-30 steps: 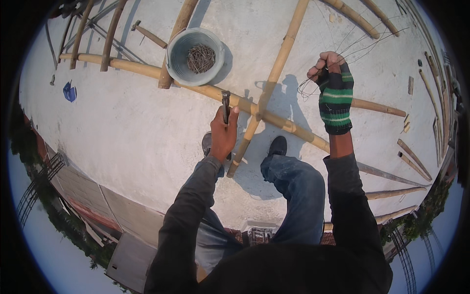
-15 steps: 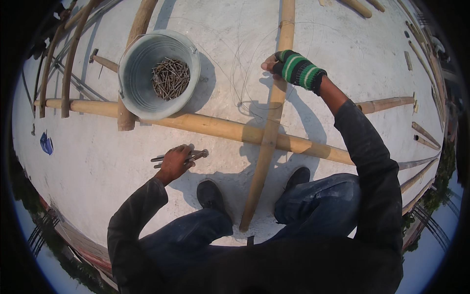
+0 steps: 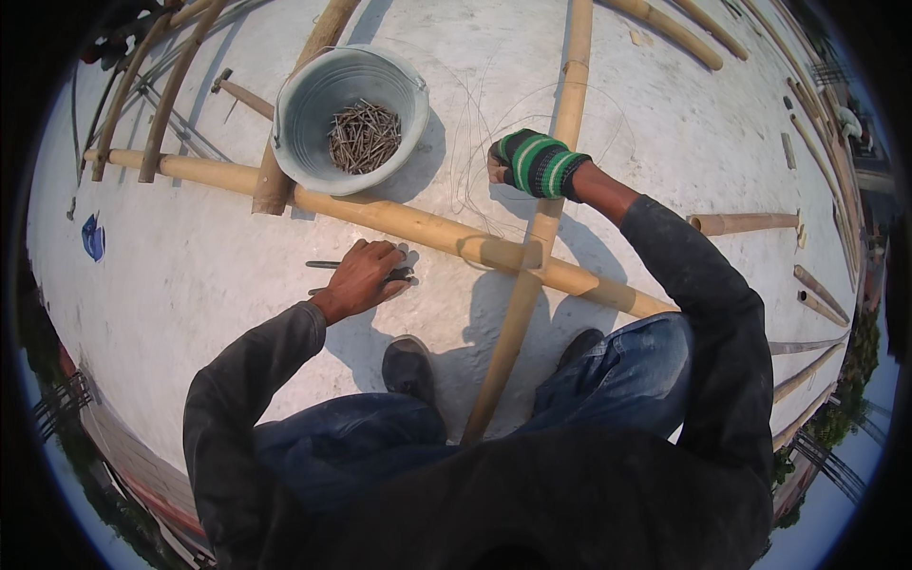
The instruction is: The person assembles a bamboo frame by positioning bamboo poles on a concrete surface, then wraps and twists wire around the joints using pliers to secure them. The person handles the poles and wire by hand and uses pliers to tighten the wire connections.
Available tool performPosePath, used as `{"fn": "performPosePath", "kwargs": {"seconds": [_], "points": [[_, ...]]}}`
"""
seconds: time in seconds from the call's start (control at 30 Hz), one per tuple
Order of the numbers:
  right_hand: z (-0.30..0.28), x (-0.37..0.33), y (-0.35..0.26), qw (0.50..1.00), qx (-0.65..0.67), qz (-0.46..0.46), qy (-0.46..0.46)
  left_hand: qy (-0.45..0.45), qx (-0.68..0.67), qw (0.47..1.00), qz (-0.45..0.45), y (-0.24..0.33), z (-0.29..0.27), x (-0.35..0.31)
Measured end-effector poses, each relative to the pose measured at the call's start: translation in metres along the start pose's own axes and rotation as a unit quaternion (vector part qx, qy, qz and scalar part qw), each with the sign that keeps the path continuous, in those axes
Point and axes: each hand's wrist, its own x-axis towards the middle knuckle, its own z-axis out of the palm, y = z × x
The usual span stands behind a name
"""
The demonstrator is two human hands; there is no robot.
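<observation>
Close to me, a person is bending over, and blue jeans point(image 3: 617, 370) and dark shoes point(image 3: 408, 370) are showing below. The bare left hand point(image 3: 361, 277) is resting palm down over dark metal pliers point(image 3: 323, 264) on the pale, hard ground point(image 3: 209, 247). Its fingers are bending over them, but I cannot tell if they are squeezing.

A little farther, a long yellow bamboo pole point(image 3: 408, 221) is lying sideways, and another bamboo pole point(image 3: 502, 366) is crossing it. Past the crossing, the right hand point(image 3: 537, 163), wearing a green, black and cream striped glove, is curling its fingers in above that second pole. Thin, loopy wire point(image 3: 459, 190) is spreading around it; I cannot tell if the hand is pinching any.

Up and to the left, a round grey bucket point(image 3: 304, 128) is holding brownish nails point(image 3: 365, 137). Beyond it, a wooden-handled hammer point(image 3: 245, 98) is lying down.
</observation>
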Motion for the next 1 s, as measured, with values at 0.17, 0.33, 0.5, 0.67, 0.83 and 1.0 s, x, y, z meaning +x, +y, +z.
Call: {"fn": "performPosePath", "kwargs": {"seconds": [0.17,0.33,0.5,0.67,0.83,1.0], "points": [[0.041,0.022,-0.004,0.955,-0.205,-0.168,0.133,0.028,-0.038,0.999,-0.012,0.016,-0.008,0.019],[0.068,0.045,-0.003,0.896,-0.305,-0.3,0.122,0.063,-0.115,0.99,-0.053,0.021,-0.016,0.032],[0.083,0.066,0.009,0.851,-0.384,-0.307,0.184,0.086,-0.181,0.977,-0.073,0.026,-0.02,0.035],[0.057,0.059,0.018,0.882,-0.413,-0.213,0.078,0.104,-0.282,0.946,-0.123,0.031,-0.017,0.041],[0.008,0.005,-0.001,0.913,-0.338,-0.15,0.173,0.16,-0.433,0.855,-0.236,0.052,-0.016,0.062],[-0.008,-0.054,-0.032,0.933,-0.27,-0.066,0.229,0.093,-0.582,0.792,-0.161,0.079,-0.033,0.106]]}}
